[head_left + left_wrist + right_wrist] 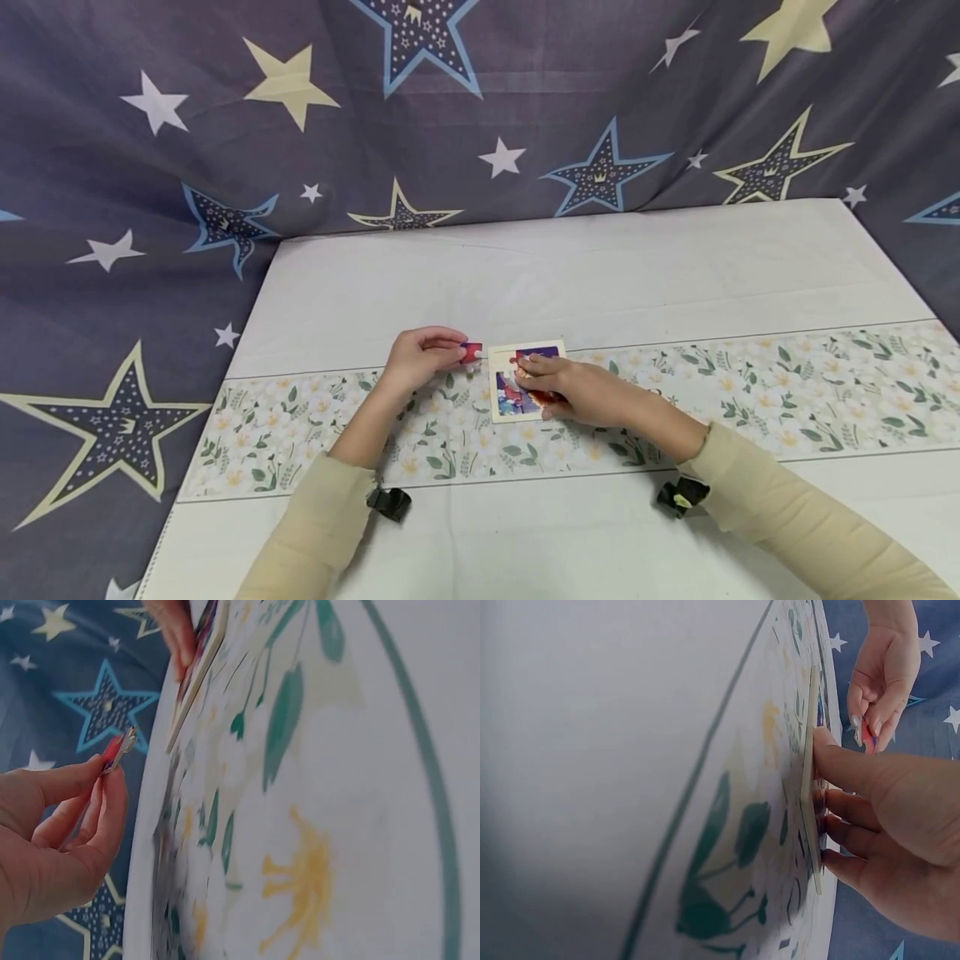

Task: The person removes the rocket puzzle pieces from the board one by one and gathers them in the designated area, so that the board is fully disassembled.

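My left hand [424,357] pinches a small red and purple jigsaw piece [472,352] between thumb and fingertips, just left of the puzzle. In the left wrist view the piece [118,748] is held clear of the cloth, edge toward the camera. A square jigsaw puzzle with a cream frame [527,343] lies flat on the table. Its upper left part shows bare cream; colourful pieces fill other parts. My right hand [573,385] rests on the puzzle's right side and covers some of it. In the right wrist view its thumb and fingertips [821,739] touch the puzzle's face.
The table wears a white cloth [525,275] with a floral band [315,442] running across it. A dark curtain with stars [465,142] hangs behind the table and at its sides. Black devices are strapped at both wrists.
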{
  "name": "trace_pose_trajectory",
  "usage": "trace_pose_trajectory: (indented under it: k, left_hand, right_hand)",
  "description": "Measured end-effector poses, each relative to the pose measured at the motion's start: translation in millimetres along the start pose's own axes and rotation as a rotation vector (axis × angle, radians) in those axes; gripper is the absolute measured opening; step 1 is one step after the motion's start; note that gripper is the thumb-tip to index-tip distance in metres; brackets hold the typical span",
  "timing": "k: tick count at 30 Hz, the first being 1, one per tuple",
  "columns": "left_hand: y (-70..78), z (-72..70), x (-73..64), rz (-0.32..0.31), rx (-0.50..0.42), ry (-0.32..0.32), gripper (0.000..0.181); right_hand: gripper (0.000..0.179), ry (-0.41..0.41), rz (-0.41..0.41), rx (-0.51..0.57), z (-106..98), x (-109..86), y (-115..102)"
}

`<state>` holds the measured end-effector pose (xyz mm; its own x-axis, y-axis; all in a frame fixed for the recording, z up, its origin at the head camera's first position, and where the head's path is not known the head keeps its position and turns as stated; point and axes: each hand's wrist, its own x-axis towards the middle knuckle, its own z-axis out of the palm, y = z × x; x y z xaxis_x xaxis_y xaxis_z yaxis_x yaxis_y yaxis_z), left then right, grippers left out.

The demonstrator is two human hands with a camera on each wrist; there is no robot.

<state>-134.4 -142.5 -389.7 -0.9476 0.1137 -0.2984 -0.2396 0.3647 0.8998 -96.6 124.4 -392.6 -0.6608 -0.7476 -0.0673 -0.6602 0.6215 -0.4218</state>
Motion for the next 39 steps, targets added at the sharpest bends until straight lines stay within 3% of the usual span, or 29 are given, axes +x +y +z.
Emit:
trace_pose_trajectory:
  k: [7,13,21,32,39]
  left_hand:
    - [-5.3,-24.3,-1.2,0.005,-0.084,0.060,0.030]
    - [-7.7,-46.8,-4.8,0.001,-0.074,0.127,0.035]
    - [-13.4,-69.7,-9.1,-0.048,-0.135,0.237,0.036]
    - [-27.4,-78.7,-9.0,-0.121,-0.132,0.343,0.028]
    - [-32.7,-81.1,-8.0,-0.202,-0.080,0.355,0.033]
  right_hand:
    - [0.057,0.013,-0.012,-0.011,1,-0.7,1]
    - [0.057,0.016,-0.016,-0.010,1,-1.1,1]
    - [0.057,0.014,-0.013,-0.013,1,-1.7,1]
    - [0.056,0.008,-0.011,-0.011,1,-1.9,1]
    - [0.057,0.007,-0.005,-0.005,2,-2.1,2]
